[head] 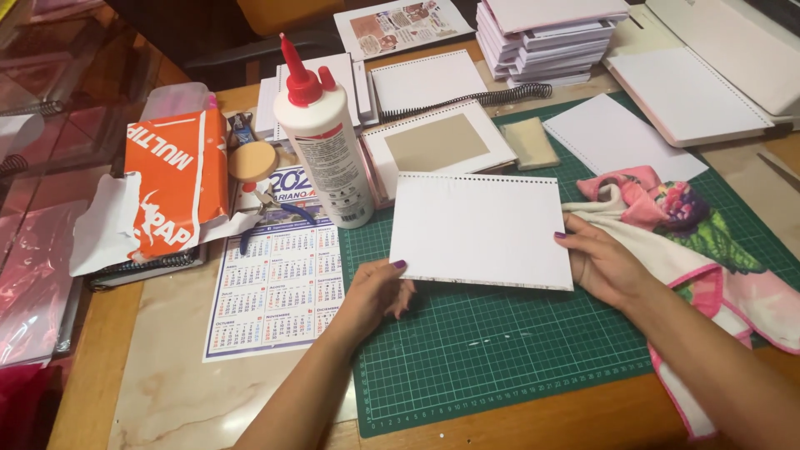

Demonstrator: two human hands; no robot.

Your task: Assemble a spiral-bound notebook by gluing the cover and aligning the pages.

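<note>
Holding a white rectangular board (482, 229) by its two lower corners, both hands sit over the green cutting mat (500, 350) at the centre of the frame. The left hand (377, 292) pinches the lower left corner, thumb on top and fingers curled under; the right hand (602, 262) grips the right edge the same way, thumb lying on the face. A row of small punched holes runs along the board's top edge.

Just to the upper left of the board stands a white glue bottle (323, 142) with a red nozzle and cap, its label a white panel of small print. Left of it, a torn orange paper wrapper (175, 187) with white lettering lies over a spiral notebook. Below the bottle, a printed calendar sheet (279, 279) with blue month grids lies flat on the desk (167, 392).

Right of centre, a pink floral cloth (692, 225) spreads under the right forearm. Above the board lies a white cover with a tan panel (437, 143), and a black spiral coil (500, 96) behind it. A stack of white booklets (546, 37) sits at the upper right.
</note>
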